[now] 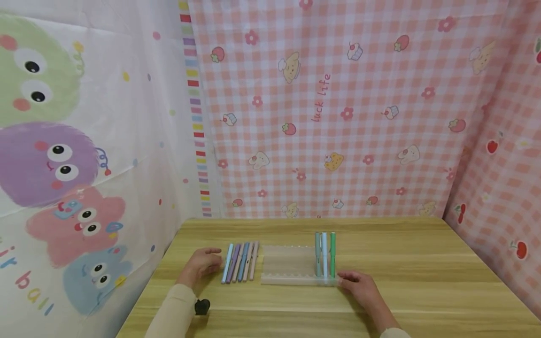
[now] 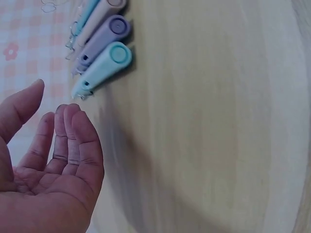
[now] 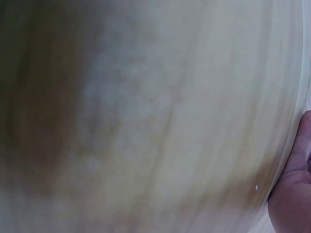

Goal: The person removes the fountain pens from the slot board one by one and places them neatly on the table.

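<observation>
Head view first: I see a row of pens (image 1: 240, 262) lying side by side on the wooden table (image 1: 422, 263), just off the fingertips of my left hand (image 1: 202, 265). The left wrist view shows that hand (image 2: 46, 165) palm-up-ish with fingers loosely extended and holding nothing; the mint pen (image 2: 102, 69) is the nearest one beyond its fingertips, with the purple pen (image 2: 99, 42) next past it, and none of them touched. Beyond the far side of the row sits a clear pen tray (image 1: 291, 265), with three pens (image 1: 324, 253) in grey-green, light blue and green lying in its end nearest my right hand (image 1: 362, 288). That hand rests on the table with its fingertips at the tray's near corner; I cannot tell whether they actually press on it, and the fingers look relaxed rather than curled around anything. The right wrist view is mostly blurred tabletop with only an edge of the hand showing. A small dark object (image 1: 202, 306) lies by my left sleeve.
</observation>
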The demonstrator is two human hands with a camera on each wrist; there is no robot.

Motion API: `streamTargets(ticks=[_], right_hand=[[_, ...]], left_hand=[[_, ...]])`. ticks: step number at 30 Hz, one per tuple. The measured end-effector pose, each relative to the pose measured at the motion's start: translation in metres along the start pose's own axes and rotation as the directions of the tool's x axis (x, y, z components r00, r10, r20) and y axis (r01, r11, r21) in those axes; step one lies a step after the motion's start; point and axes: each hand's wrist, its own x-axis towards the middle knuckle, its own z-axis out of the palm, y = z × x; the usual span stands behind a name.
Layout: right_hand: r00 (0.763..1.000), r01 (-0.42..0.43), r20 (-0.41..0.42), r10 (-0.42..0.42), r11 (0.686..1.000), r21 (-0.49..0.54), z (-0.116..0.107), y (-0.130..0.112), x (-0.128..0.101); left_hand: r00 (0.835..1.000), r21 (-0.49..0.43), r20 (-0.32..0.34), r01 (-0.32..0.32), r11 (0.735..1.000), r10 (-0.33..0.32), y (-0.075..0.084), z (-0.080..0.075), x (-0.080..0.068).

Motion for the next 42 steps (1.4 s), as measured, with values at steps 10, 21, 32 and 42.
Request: streamTargets(ticks=[10, 21, 32, 42], right_hand=[[1.0, 0.0, -0.005, 0.0, 1.0, -0.01, 0.0, 0.002, 0.001], [1.0, -0.011, -0.005, 0.011, 1.0, -0.002, 0.0, 0.001, 0.001], [1.0, -0.01, -0.004, 0.01, 1.0, 0.003, 0.0, 0.002, 0.002], [1.0, 0.004, 0.0, -0.004, 1.0, -0.023, -0.001, 0.004, 0.003]], left_hand=[[1.0, 0.035, -0.006, -0.001, 0.999, 0.001, 0.013, 0.011, 0.002], [0.997, -0.072, 0.022, -0.068, 0.995, 0.069, 0.026, 0.029, 0.003], [0.995, -0.068, 0.024, -0.097, 0.993, 0.099, 0.045, 0.054, -0.001], [0.986, -0.064, 0.104, -0.122, 0.99, 0.128, 0.052, 0.077, -0.008]])
